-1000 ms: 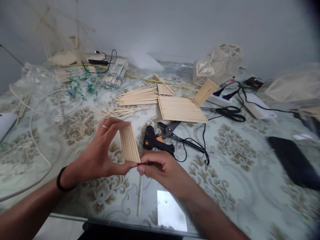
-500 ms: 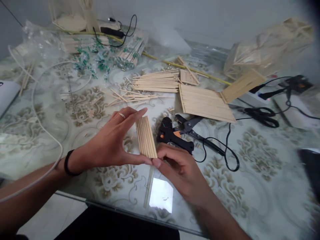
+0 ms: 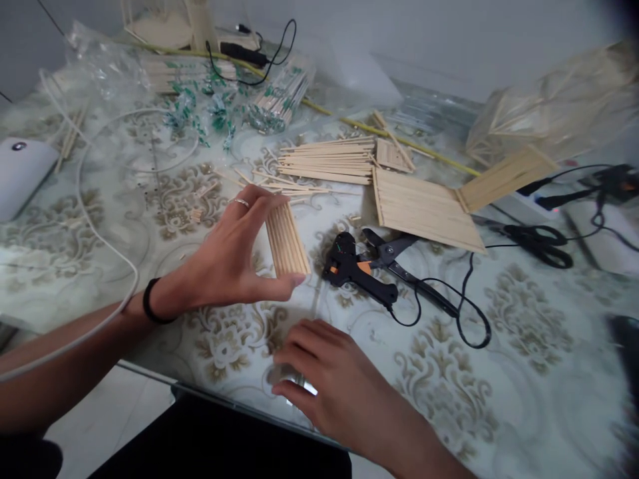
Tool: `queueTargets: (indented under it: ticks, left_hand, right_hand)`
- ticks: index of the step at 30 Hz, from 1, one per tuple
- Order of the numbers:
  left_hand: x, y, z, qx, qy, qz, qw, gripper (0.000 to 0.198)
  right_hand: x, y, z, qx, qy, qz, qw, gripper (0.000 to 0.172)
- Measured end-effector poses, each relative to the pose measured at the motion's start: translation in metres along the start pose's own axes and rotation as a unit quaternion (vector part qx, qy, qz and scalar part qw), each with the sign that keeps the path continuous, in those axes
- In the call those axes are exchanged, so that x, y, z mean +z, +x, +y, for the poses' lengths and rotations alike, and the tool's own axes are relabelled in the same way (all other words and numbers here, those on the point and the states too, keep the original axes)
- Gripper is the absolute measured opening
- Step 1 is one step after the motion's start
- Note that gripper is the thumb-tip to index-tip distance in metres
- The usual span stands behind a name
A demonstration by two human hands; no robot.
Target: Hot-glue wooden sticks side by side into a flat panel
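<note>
A small panel of wooden sticks (image 3: 285, 239), glued side by side, is held just above a glass-topped table (image 3: 499, 372) at the centre of the view, pinched lengthwise by the person's left hand (image 3: 227, 263): the thumb presses the near end and the fingers (image 3: 259, 199), one wearing a ring, curl over the far end. The panel's long axis runs away from the person, leaning slightly left at its far end, with its flat face turned to the right. The right hand (image 3: 324, 379) is lower and nearer the person, just below and to the right of the panel, apart from it; its fingers are bent loosely over the table near the front edge, and whether they hold anything cannot be told. The left hand is thus the one on the panel, with the right hand a short reach off its near end. Just to the right of the panel lie a black glue gun (image 3: 357, 269) with its cord and a pair of pliers (image 3: 399, 266). Beyond them lie a larger stick panel (image 3: 424, 213), a stack of loose sticks (image 3: 329, 163) and black scissors (image 3: 536, 239). Farther back are plastic bags, bundled sticks and a wrapped stick model (image 3: 554, 110).
</note>
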State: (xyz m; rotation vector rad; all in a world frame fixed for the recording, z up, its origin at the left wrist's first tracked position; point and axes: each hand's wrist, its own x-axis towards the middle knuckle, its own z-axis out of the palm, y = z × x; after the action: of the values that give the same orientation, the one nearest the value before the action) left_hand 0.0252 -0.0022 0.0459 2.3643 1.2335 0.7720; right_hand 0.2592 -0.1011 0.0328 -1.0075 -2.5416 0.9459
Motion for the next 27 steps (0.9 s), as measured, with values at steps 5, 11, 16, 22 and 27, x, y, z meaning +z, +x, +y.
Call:
queueTargets:
  ticks: [5, 11, 16, 22, 27]
  left_hand:
    - [0.0, 0.001, 0.0, -0.015, 0.001, 0.007, 1.0, 0.084]
    - [0.0, 0.002, 0.001, -0.019, -0.011, 0.018, 1.0, 0.083]
    - [-0.001, 0.002, 0.002, -0.027, -0.003, 0.011, 1.0, 0.084]
    - [-0.002, 0.002, 0.002, -0.03, -0.004, 0.01, 0.999, 0.087]
    - [-0.002, 0.002, 0.0, -0.032, -0.006, 0.012, 0.999, 0.086]
  right_hand:
    - [0.006, -0.001, -0.004, 0.02, -0.02, -0.017, 0.999, 0.012]
    - [0.014, -0.005, -0.005, -0.022, -0.061, -0.007, 0.998, 0.016]
    - [0.023, -0.009, -0.008, -0.043, -0.126, 0.007, 0.991, 0.023]
    - [0.032, -0.005, -0.006, -0.036, -0.191, 0.03, 0.98, 0.021]
    - [0.006, -0.002, 0.009, 0.031, -0.075, 0.083, 0.993, 0.021]
